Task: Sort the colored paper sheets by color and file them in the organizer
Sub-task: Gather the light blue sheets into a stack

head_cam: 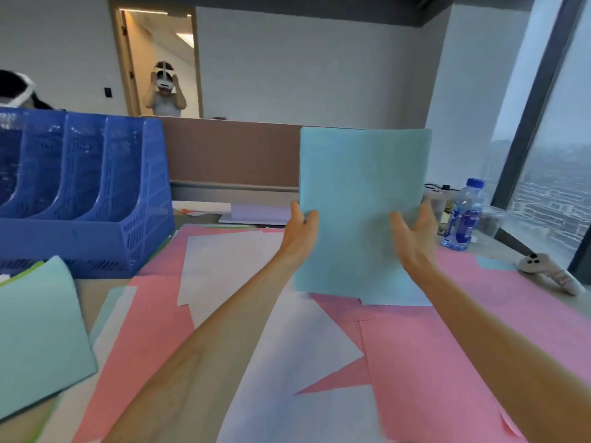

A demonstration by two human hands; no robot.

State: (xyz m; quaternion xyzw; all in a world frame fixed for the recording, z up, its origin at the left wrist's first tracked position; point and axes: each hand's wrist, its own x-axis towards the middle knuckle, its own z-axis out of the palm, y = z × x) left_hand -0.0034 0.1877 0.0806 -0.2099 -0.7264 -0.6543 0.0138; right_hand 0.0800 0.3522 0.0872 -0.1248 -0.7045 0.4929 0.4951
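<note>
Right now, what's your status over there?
Left hand and right hand grip blue sheets upright. Organizer at left, path looks open. Pink sheets, white sheets loose underneath.

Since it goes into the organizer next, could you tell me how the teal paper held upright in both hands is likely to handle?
The teal paper would probably flop if gripped loosely: its top edge bows slightly even with support on both sides. It seems light, since the left hand and right hand hold it just by its side edges.
</note>
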